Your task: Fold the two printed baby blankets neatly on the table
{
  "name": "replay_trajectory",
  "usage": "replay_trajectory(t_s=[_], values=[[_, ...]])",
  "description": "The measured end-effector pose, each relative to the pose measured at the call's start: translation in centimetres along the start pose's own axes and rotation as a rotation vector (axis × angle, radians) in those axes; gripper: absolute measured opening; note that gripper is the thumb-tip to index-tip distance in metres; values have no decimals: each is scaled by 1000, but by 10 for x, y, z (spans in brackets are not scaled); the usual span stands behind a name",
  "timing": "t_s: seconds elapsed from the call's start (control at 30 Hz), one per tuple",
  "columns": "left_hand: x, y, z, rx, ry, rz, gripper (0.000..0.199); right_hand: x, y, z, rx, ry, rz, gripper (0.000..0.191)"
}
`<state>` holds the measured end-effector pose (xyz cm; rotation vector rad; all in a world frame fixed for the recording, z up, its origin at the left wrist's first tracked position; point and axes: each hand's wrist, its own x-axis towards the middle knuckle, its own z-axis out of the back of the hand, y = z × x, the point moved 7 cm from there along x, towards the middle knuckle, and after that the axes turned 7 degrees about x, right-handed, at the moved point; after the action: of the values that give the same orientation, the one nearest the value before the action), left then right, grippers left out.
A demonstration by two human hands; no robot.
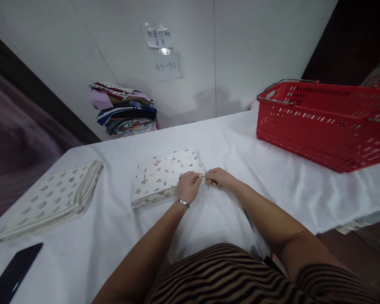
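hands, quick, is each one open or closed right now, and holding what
Left hand: closed, pinching the right-hand edge of the nearer folded printed cloth.
Right hand: closed, pinching the same edge.

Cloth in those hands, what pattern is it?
White cloth with small grey and brown prints, best seen in the head view.

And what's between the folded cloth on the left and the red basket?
The head view shows another folded cloth on the white tablecloth, the left hand and right hand at its corner.
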<state>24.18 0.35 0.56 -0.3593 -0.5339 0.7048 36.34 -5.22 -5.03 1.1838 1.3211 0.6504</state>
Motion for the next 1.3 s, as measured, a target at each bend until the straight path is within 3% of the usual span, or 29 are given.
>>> replay_trajectory(t_s=[0.13,0.23,0.33,0.43,0.57,0.87,1.3], values=[[-7,-14,-1,120,-13,-154,15,-5,3,-4,11,1,-18,19],[-10,-17,-2,154,-14,-198,14,-4,3,-5,32,10,-13,18],[-7,-13,-1,166,-10,-168,9,-2,4,-2,54,27,11,15],[-2,-7,4,153,-52,-102,7,1,7,10,0,-49,56,17],[0,-7,8,180,-90,-126,9,4,1,20,-133,-95,5,24],[-5,-18,5,309,-52,-236,14,-1,3,5,-112,-20,21,22],[-11,-19,2,231,-56,-264,19,-4,7,-7,90,58,61,14]])
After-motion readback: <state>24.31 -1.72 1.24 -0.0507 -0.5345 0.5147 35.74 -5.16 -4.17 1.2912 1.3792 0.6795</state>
